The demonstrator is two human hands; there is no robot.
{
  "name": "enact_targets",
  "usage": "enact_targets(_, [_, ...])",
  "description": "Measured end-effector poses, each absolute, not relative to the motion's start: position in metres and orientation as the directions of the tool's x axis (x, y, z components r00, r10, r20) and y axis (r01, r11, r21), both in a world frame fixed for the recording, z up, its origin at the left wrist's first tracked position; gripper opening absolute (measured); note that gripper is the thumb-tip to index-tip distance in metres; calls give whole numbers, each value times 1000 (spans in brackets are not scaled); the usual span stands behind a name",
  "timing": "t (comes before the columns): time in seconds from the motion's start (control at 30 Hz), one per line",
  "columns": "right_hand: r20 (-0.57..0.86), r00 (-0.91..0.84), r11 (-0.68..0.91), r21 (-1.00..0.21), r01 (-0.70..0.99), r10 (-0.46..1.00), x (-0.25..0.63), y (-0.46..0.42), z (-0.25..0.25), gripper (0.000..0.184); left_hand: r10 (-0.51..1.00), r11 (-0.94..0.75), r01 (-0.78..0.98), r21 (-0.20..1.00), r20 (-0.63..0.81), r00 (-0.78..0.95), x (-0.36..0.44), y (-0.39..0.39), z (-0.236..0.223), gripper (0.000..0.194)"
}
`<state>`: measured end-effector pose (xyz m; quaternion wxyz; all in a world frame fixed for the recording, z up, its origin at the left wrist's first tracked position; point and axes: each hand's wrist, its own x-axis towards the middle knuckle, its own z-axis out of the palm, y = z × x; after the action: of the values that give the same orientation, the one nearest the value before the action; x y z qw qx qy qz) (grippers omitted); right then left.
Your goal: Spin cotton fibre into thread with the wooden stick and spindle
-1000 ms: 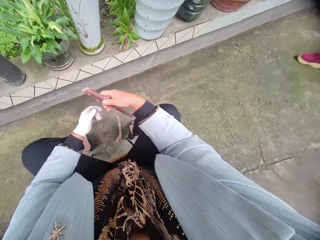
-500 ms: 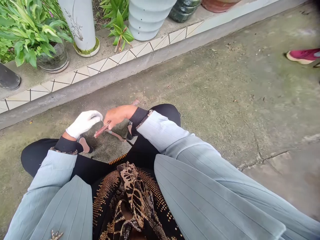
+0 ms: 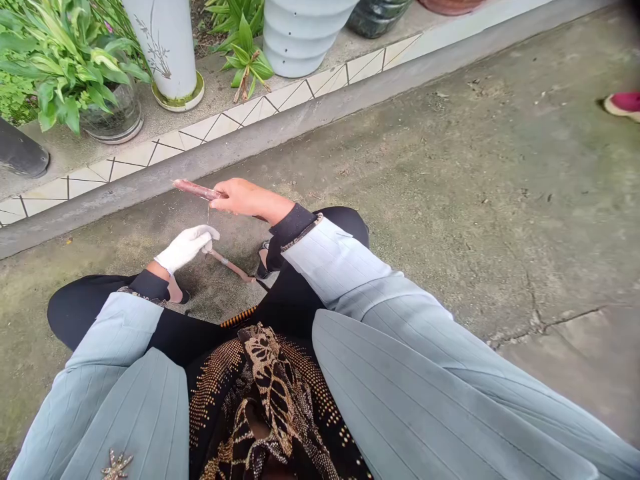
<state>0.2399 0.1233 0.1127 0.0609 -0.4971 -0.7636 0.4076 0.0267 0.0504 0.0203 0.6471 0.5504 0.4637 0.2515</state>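
Note:
My right hand (image 3: 245,200) is bare and closed around a reddish-brown stick (image 3: 193,189), whose pale-tipped end points left. A thin pale string (image 3: 208,217) runs down from the stick to my left hand (image 3: 187,247). That hand wears a white glove, its fingers pinched together where the string ends. A thinner brown stick with a bent end (image 3: 233,268) shows just below and right of the glove, between my feet. Whether the glove touches this thinner stick, I cannot tell.
A tiled ledge (image 3: 210,130) runs across in front. On it stand a leafy plant in a glass pot (image 3: 113,117), a white vase (image 3: 173,57) and a ribbed pale pot (image 3: 300,40). Another person's red shoe (image 3: 625,103) is at the far right on the concrete.
The reddish-brown stick was swung down toward me half a second ago and now points left again, raised. My gloved hand has moved slightly right, with the string stretched between the hands.

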Motion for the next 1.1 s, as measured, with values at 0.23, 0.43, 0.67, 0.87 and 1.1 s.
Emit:
enact_targets(0.23, [-344, -453, 384, -251, 889, 823, 243, 131, 99, 38, 822, -223, 635, 740, -208, 530, 16, 52, 21, 23])
enact_targets(0.43, [-593, -501, 563, -95, 821, 630, 228, 119, 94, 27, 843, -351, 663, 661, -86, 531, 5, 57, 46, 31])
enact_targets(0.67, [-647, -731, 642, -470, 606, 217, 218, 92, 101, 15, 834, -51, 515, 855, -247, 493, -1, 60, 73, 25])
enact_targets(0.87, [-256, -880, 465, -771, 436, 401, 232, 99, 110, 18, 924, 24, 430, 902, -184, 335, -1, 73, 57, 20])
enact_targets(1.1, [-172, -635, 375, -682, 629, 753, 237, 115, 117, 16, 869, 42, 468, 883, -263, 419, 11, 66, 38, 29])
